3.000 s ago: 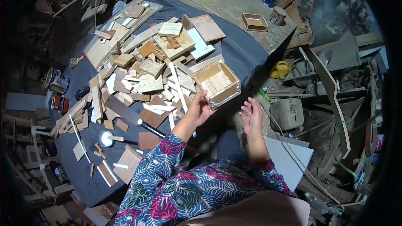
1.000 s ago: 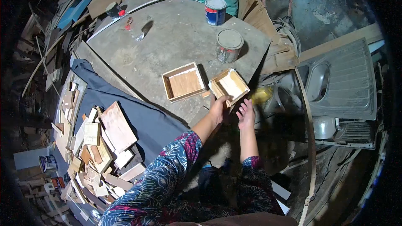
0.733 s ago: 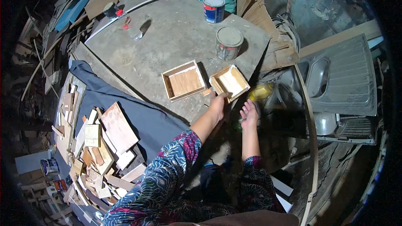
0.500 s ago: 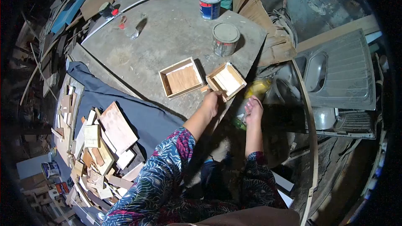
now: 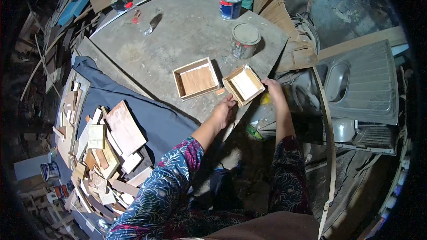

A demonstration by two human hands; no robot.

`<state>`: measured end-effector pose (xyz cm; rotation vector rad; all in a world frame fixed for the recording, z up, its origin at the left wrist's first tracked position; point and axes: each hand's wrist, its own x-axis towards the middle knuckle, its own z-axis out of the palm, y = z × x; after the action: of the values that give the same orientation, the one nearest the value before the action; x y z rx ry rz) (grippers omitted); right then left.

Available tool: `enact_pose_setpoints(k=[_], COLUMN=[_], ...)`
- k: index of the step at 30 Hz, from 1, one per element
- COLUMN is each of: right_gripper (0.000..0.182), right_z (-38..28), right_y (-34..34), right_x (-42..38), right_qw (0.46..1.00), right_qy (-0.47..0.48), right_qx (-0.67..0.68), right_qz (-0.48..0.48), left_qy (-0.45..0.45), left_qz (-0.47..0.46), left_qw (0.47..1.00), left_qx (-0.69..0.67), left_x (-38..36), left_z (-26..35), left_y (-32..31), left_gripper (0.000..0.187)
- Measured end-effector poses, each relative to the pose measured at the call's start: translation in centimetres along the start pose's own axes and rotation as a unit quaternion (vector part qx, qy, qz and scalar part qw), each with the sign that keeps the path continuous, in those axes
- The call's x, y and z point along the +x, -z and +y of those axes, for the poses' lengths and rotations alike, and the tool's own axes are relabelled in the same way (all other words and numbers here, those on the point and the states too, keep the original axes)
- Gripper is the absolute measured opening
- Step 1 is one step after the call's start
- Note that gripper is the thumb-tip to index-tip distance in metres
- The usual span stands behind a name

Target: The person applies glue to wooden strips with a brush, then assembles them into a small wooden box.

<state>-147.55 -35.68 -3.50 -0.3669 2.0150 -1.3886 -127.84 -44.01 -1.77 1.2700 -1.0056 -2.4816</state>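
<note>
A small open wooden box point(image 5: 255, 74), pale inside, sits at the right edge of the grey table point(image 5: 187, 22). My left hand point(image 5: 222, 112) has its fingers closed at the box's near left corner. At the opposite right corner, my right hand point(image 5: 275, 91) pinches the wall with its fingertips. A second, wider wooden box point(image 5: 195, 80) with a brown bottom rests just to the left, apart from both hands. Between the two boxes lies a small orange-brown wood piece point(image 5: 220, 91).
Two paint cans, one grey-lidded point(image 5: 245, 40) and one blue point(image 5: 230, 4), stand behind the boxes. A clear bottle point(image 5: 145, 28) is farther left. Wood offcuts point(image 5: 102, 151) heap on dark cloth point(image 5: 160, 120). At right, a metal sink point(image 5: 364, 80) lies beyond the table edge.
My right hand has moved up from below the table edge to the small box's right corner. My left hand stays at its near left corner. The view has shifted slightly.
</note>
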Motion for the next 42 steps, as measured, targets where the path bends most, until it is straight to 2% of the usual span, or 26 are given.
enact_pose_setpoints(k=[2, 3, 6, 8, 12, 14, 16, 18, 21, 30, 31, 33, 35, 39, 42], right_gripper=[0.031, 0.032, 0.034, 0.043, 0.048, 0.048, 0.048, 0.063, 0.065, 0.063, 0.063, 0.059, 0.057, 0.053, 0.053], right_z=[-0.3, 0.1, 0.9, 1.2, 2.0, 3.0, 3.0, 2.8, 2.8, 3.6, 3.9, 4.1, 3.9, 4.2, 4.8], right_y=[-0.4, -0.4, -0.3, -0.2, 0.1, -0.1, -0.1, -0.3, -0.4, -0.3, -0.3, -0.4, -0.3, -0.4, -0.4], right_x=[0.1, 0.5, 1.3, 1.2, 0.7, 0.8, 0.2, -0.1, -0.7, -0.2, -0.1, 0.1, 0.0, 0.0, -0.2], right_qw=[1.0, 1.0, 1.0, 0.998, 0.999, 0.993, 0.992, 0.99, 0.99, 0.989, 0.989, 0.989, 0.99, 0.992, 0.99], right_qy=[-0.004, -0.001, -0.017, -0.038, -0.029, -0.12, -0.124, -0.14, -0.14, -0.15, -0.15, -0.135, -0.12, -0.096, -0.076], right_qx=[-0.009, -0.016, -0.024, -0.006, -0.019, 0.001, 0.024, 0.002, 0.03, 0.006, 0.006, 0.063, 0.069, 0.084, 0.117], right_qz=[-0.003, -0.002, -0.002, -0.04, -0.015, -0.012, -0.007, -0.013, 0.005, 0.014, 0.013, 0.011, 0.014, -0.002, 0.008], left_qy=[-0.012, 0.018, 0.04, 0.035, 0.052, 0.061, 0.064, 0.057, 0.05, 0.053, 0.053, 0.051, 0.029, 0.006, -0.037], left_qz=[-0.048, 0.012, 0.002, 0.016, -0.007, -0.006, -0.022, -0.029, -0.056, -0.054, -0.031, -0.007, 0.024, 0.03, -0.002], left_qw=[0.999, 1.0, 0.999, 0.999, 0.998, 0.998, 0.997, 0.997, 0.997, 0.997, 0.998, 0.998, 0.999, 0.999, 0.999], left_qx=[-0.016, 0.008, 0.011, -0.001, -0.021, -0.023, -0.046, -0.03, -0.032, -0.034, -0.035, -0.037, -0.017, -0.042, 0.022], left_x=[0.6, -0.5, -2.1, -1.1, -0.1, 0.2, 0.7, 0.8, 0.7, 0.6, 0.2, 0.1, 0.2, 1.1, 2.2], left_z=[-0.5, 0.3, 1.3, 0.2, -0.6, -0.7, -0.9, -1.2, -1.2, -0.8, -0.5, -0.3, -0.3, -0.3, -0.1], left_y=[0.5, -0.3, -1.3, -0.8, -0.2, 0.0, 0.4, 0.7, 0.7, 0.6, 0.4, 0.2, 0.4, 0.9, 1.2], left_gripper=[0.05, 0.046, 0.047, 0.046, 0.047, 0.047, 0.049, 0.05, 0.051, 0.054, 0.055, 0.056, 0.056, 0.057, 0.06])
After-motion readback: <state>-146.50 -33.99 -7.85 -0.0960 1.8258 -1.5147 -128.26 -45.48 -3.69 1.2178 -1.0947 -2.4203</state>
